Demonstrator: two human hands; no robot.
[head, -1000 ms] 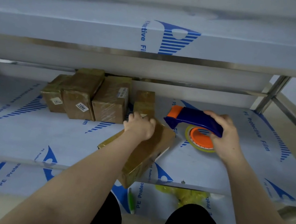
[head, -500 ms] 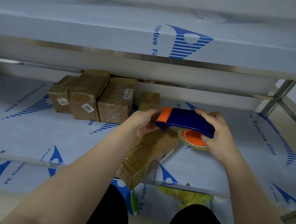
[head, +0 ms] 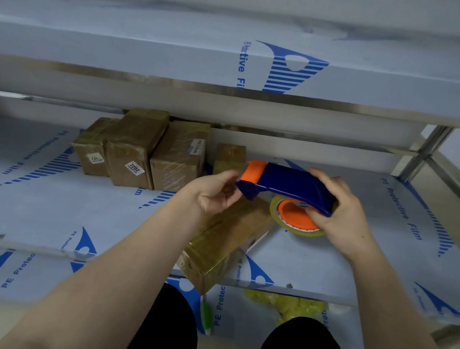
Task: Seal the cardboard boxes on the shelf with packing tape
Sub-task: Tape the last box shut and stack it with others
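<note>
A long cardboard box (head: 226, 241) wrapped in clear tape lies slantwise on the middle shelf (head: 43, 208), its near corner jutting over the shelf's front edge. My right hand (head: 340, 215) grips a blue and orange tape dispenser (head: 288, 186) holding a roll of clear tape (head: 296, 219), lifted just above the box's far end. My left hand (head: 215, 191) is raised off the box with its fingertips pinching at the dispenser's orange front end, where the tape end sits.
Several taped cardboard boxes (head: 138, 147) stand in a row at the back of the shelf, one small box (head: 229, 156) right behind my left hand. An upper shelf (head: 237, 67) overhangs. On the lower shelf lie a yellow bag (head: 287, 305) and a green item (head: 206, 314).
My left hand left the top of the long box and rose to the dispenser's front end. My right hand brought the dispenser left and a little higher, toward the left hand.
</note>
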